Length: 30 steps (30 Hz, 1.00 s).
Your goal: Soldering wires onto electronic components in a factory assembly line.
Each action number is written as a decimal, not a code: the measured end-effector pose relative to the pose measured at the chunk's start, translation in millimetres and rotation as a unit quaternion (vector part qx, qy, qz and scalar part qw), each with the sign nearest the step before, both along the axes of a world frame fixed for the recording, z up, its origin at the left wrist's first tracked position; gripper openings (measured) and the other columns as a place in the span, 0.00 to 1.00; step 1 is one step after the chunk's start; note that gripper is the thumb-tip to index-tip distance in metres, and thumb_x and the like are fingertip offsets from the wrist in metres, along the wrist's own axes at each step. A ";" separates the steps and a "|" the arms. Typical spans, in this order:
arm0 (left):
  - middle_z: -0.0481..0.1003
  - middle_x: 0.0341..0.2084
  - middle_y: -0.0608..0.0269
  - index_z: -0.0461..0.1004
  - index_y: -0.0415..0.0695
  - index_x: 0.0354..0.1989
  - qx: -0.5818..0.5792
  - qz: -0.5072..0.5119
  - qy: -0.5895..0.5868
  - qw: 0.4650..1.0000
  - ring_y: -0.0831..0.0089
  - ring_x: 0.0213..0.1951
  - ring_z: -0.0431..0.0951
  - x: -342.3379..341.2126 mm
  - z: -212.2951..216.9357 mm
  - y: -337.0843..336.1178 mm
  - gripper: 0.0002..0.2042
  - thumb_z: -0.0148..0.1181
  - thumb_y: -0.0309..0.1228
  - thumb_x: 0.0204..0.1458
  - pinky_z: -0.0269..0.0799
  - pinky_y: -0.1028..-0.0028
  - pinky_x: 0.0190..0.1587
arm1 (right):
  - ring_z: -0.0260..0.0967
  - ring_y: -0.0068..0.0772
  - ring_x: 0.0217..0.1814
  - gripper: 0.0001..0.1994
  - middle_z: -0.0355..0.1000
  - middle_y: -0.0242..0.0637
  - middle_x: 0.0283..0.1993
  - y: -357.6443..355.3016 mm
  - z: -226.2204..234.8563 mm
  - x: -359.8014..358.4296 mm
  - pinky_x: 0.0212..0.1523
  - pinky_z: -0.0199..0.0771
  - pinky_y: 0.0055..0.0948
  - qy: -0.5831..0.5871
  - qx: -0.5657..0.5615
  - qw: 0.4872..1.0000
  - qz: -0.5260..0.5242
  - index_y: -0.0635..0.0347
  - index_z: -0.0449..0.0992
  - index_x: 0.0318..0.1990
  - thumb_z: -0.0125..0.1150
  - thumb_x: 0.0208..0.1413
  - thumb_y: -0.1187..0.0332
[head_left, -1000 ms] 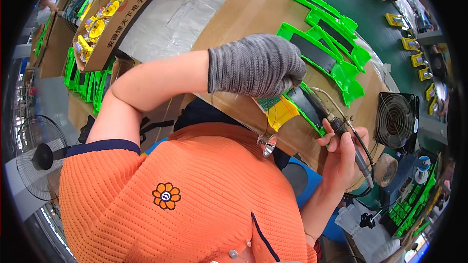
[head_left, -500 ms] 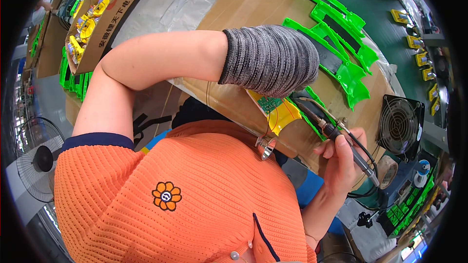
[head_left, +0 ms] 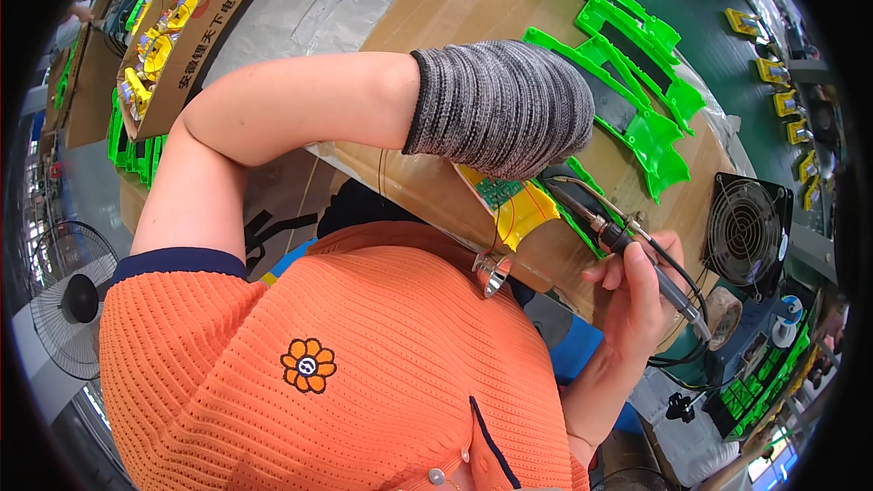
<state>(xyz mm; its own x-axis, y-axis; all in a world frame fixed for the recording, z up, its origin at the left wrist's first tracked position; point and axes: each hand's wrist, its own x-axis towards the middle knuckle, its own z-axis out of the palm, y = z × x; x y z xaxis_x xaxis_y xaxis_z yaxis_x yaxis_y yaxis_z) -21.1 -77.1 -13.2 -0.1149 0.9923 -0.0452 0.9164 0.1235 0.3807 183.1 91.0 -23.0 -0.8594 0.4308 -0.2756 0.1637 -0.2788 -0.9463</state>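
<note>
My right hand grips a soldering iron with a dark grey handle, its front end pointing up and left toward the bench. A grey and black knitted sleeve covers my left forearm; the hand and fingers beyond it are hidden. Just below that sleeve lies a yellow plastic housing with a green circuit board and thin red wires. A shiny reflector cup hangs at the bench edge beside the housing. Whether the iron's tip touches anything is hidden by the sleeve.
Several green plastic shells lie on the cardboard-covered bench. A carton of yellow parts stands at the left. To the right are a square black fan, a tape roll and a solder spool. A standing fan is at far left.
My left forearm and its sleeve have shifted very slightly left. My right hand keeps its hold on the soldering iron, almost still.
</note>
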 end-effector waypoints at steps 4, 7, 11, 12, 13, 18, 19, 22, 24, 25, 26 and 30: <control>0.73 0.24 0.56 0.77 0.46 0.23 0.009 -0.009 0.013 1.000 0.57 0.30 0.77 -0.5 6.3 1.8 0.04 0.60 0.31 0.42 0.73 0.62 0.34 | 0.67 0.28 0.20 0.08 0.66 0.38 0.21 1.3 0.5 0.8 0.29 0.79 0.34 0.012 -0.022 1.000 -0.007 0.64 0.63 0.34 0.57 0.56 0.75; 0.73 0.23 0.55 0.77 0.45 0.23 0.033 -0.003 -0.033 0.999 0.57 0.29 0.77 -1.2 10.3 2.9 0.04 0.60 0.32 0.42 0.73 0.62 0.34 | 0.67 0.28 0.21 0.07 0.66 0.38 0.22 3.8 -0.1 3.6 0.29 0.80 0.34 0.023 -0.017 1.000 -0.006 0.64 0.63 0.34 0.56 0.56 0.76; 0.73 0.23 0.55 0.77 0.45 0.22 0.031 -0.013 -0.005 0.999 0.57 0.28 0.77 -1.3 3.6 2.7 0.04 0.60 0.32 0.42 0.74 0.63 0.34 | 0.67 0.28 0.21 0.07 0.68 0.42 0.24 9.2 -4.0 11.2 0.29 0.79 0.34 0.042 -0.020 0.999 -0.007 0.64 0.62 0.36 0.55 0.56 0.76; 0.73 0.23 0.55 0.77 0.46 0.23 0.021 -0.014 0.008 1.000 0.57 0.28 0.76 -1.3 0.6 2.3 0.04 0.60 0.31 0.42 0.74 0.63 0.34 | 0.68 0.29 0.21 0.06 0.69 0.42 0.24 11.2 -5.1 13.6 0.40 0.77 0.37 0.053 -0.012 0.999 -0.003 0.64 0.63 0.38 0.54 0.58 0.75; 0.73 0.23 0.55 0.77 0.46 0.23 0.046 -0.015 0.010 0.999 0.57 0.28 0.76 -2.3 -1.9 1.6 0.04 0.60 0.31 0.42 0.74 0.63 0.34 | 0.69 0.31 0.22 0.06 0.71 0.42 0.24 13.2 -6.1 16.2 0.50 0.76 0.40 0.065 -0.008 0.998 -0.001 0.63 0.63 0.40 0.52 0.59 0.73; 0.74 0.23 0.55 0.78 0.46 0.24 0.041 -0.001 -0.043 0.998 0.56 0.28 0.77 -3.1 -7.1 0.0 0.04 0.61 0.31 0.41 0.74 0.62 0.32 | 0.69 0.32 0.21 0.07 0.69 0.44 0.24 20.2 -10.9 28.0 0.44 0.73 0.38 0.081 -0.013 0.996 -0.038 0.62 0.63 0.41 0.54 0.58 0.73; 0.74 0.23 0.55 0.78 0.46 0.24 0.034 0.001 -0.030 0.999 0.56 0.28 0.77 -3.2 -6.6 0.3 0.04 0.61 0.31 0.41 0.74 0.62 0.32 | 0.69 0.32 0.21 0.09 0.72 0.53 0.28 21.4 -11.5 29.6 0.29 0.76 0.31 0.101 -0.031 0.993 -0.052 0.64 0.62 0.40 0.55 0.57 0.73; 0.74 0.24 0.56 0.78 0.46 0.24 0.002 0.006 -0.052 0.999 0.56 0.28 0.78 -2.7 -4.4 1.1 0.04 0.61 0.31 0.41 0.74 0.61 0.31 | 0.69 0.33 0.20 0.09 0.72 0.51 0.27 22.6 -12.1 35.2 0.30 0.76 0.31 0.102 -0.011 0.993 -0.063 0.63 0.62 0.40 0.55 0.57 0.73; 0.74 0.23 0.56 0.78 0.47 0.24 0.023 0.015 -0.079 0.997 0.56 0.28 0.78 -2.5 -2.9 1.6 0.04 0.61 0.31 0.42 0.74 0.61 0.30 | 0.69 0.33 0.21 0.08 0.68 0.42 0.23 23.2 -11.6 38.6 0.45 0.72 0.38 0.100 -0.009 0.994 -0.052 0.62 0.63 0.41 0.54 0.59 0.71; 0.74 0.23 0.56 0.78 0.47 0.24 0.024 0.011 -0.065 0.998 0.56 0.28 0.78 -2.4 -1.9 1.7 0.04 0.61 0.31 0.42 0.74 0.61 0.30 | 0.70 0.32 0.22 0.07 0.64 0.32 0.18 23.4 -11.7 39.7 0.60 0.67 0.46 0.099 -0.008 0.994 -0.040 0.60 0.64 0.43 0.53 0.61 0.70; 0.74 0.24 0.56 0.78 0.47 0.24 0.018 0.009 -0.059 0.998 0.56 0.28 0.77 -2.4 -0.6 1.7 0.04 0.61 0.32 0.42 0.74 0.61 0.31 | 0.70 0.32 0.22 0.07 0.64 0.32 0.18 23.3 -12.4 40.3 0.60 0.67 0.46 0.100 -0.009 0.994 -0.041 0.60 0.64 0.43 0.53 0.61 0.70; 0.73 0.25 0.58 0.77 0.47 0.23 0.007 0.015 0.014 1.000 0.57 0.30 0.77 0.6 9.6 1.8 0.04 0.61 0.33 0.43 0.74 0.61 0.33 | 0.69 0.32 0.22 0.07 0.66 0.37 0.20 19.1 -15.5 41.4 0.55 0.71 0.44 0.128 -0.010 0.989 -0.066 0.61 0.63 0.41 0.54 0.59 0.71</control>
